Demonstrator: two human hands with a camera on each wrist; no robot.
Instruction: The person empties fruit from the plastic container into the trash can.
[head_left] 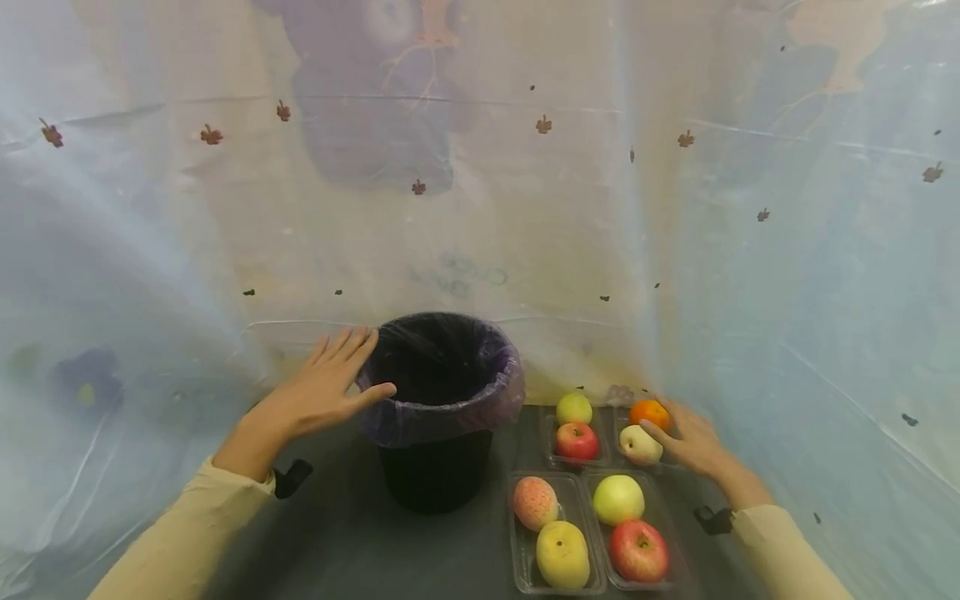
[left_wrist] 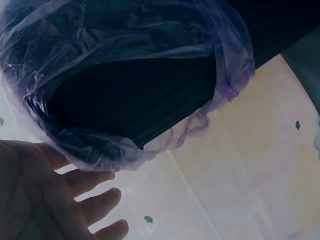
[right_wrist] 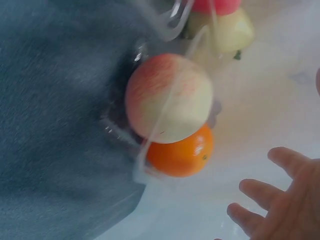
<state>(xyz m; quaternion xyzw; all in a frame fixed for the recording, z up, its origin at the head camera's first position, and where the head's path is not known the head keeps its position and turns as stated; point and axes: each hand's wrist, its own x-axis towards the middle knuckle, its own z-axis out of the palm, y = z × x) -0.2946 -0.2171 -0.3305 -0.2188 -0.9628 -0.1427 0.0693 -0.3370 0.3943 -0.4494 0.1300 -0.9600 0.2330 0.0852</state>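
Note:
A black bin (head_left: 435,479) stands left of the fruit, lined with a thin purple plastic bag (head_left: 504,392) folded over its rim. My left hand (head_left: 315,400) is at the bin's left rim, fingers straight and thumb spread; in the left wrist view its fingertips (left_wrist: 102,176) lie by the bag's edge, and contact is hard to tell. On the right, my right hand (head_left: 693,437) hovers beside an orange (head_left: 648,412) and a pale peach (head_left: 640,446) in a clear tray. The right wrist view shows its fingers (right_wrist: 260,192) apart from the orange (right_wrist: 182,154) and peach (right_wrist: 167,100).
Three more clear trays hold fruit: a green apple (head_left: 573,409) with a red apple (head_left: 577,442), a pink speckled fruit (head_left: 535,502) with a yellow one (head_left: 562,556), and a yellow-green apple (head_left: 618,499) with a red apple (head_left: 639,552). Plastic sheeting (head_left: 480,242) surrounds the dark table (head_left: 337,542).

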